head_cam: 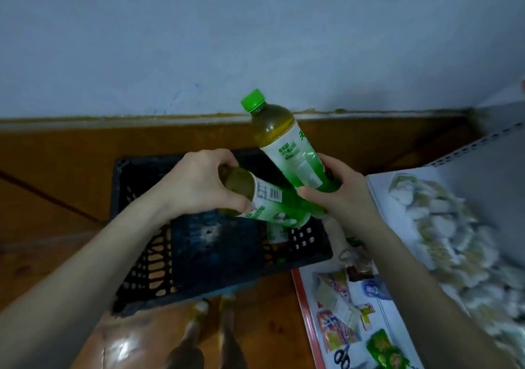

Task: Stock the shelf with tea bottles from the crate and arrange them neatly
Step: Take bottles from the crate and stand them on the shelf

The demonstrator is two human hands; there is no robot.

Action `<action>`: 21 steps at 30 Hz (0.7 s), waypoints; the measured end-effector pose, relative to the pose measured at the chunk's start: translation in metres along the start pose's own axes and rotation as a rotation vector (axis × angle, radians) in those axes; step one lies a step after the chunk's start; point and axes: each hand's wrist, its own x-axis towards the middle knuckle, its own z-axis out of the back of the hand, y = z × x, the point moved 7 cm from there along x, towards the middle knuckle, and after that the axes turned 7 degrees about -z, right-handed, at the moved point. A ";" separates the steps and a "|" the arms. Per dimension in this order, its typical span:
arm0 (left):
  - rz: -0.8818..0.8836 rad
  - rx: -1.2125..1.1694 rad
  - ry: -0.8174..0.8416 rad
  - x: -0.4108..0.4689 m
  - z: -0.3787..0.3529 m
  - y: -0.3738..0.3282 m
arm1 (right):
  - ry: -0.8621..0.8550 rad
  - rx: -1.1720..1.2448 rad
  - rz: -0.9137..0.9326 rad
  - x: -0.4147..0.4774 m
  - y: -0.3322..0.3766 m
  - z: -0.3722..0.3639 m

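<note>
1. Tea bottles (284, 206) are both off the black crate (147, 255) and held in the air above it. The left hand (201, 181) curls round the shoulder of the level bottle (270, 204), which lies nearly flat with its base toward the right. The right hand (346, 195) wraps the lower body of the capped bottle (287, 147), which tilts upward with its green cap (252, 100) topmost. The two cross and seem to touch near their lower ends.
2. The step in hand looks like the carry from crate to shelf (380, 198): both are lifted, neither is placed.
3. The next move likely calls for a swing to the right, turning the level bottle upright and setting both down on their bases, labels outward and in line.
4. The shelf's front edge sits just beside the right hand, so the capped bottle's base should clear it first.
5. White packets (443, 221), blurred, cover much of that board; no free spot for bottles is visible here.
6. The lower shelf (304, 306), red-edged, carries snack packs.
7. Open room lies upward toward the wall (255, 42) and left over the wooden floor (56, 170).
</note>
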 end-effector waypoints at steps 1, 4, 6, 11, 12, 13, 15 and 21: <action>-0.043 0.008 0.000 -0.001 0.005 -0.015 | -0.046 0.004 0.004 -0.012 0.007 0.014; -0.172 0.020 -0.020 -0.002 0.014 -0.062 | -0.204 0.029 -0.003 -0.048 0.020 0.055; -0.257 0.014 -0.055 -0.002 0.018 -0.093 | -0.308 0.053 -0.019 -0.074 0.025 0.083; -0.448 -0.030 -0.122 0.001 0.018 -0.172 | -0.555 0.177 -0.022 -0.141 0.031 0.151; -0.494 -0.056 -0.131 0.002 0.018 -0.191 | -0.601 0.198 -0.014 -0.154 0.032 0.164; -0.539 -0.090 -0.133 0.002 0.017 -0.211 | -0.648 0.215 -0.013 -0.169 0.033 0.177; -0.622 -0.169 -0.105 0.001 0.011 -0.251 | -0.744 0.264 -0.007 -0.196 0.031 0.205; -0.757 -0.427 0.077 -0.004 -0.035 -0.354 | -1.048 0.402 -0.001 -0.269 0.010 0.292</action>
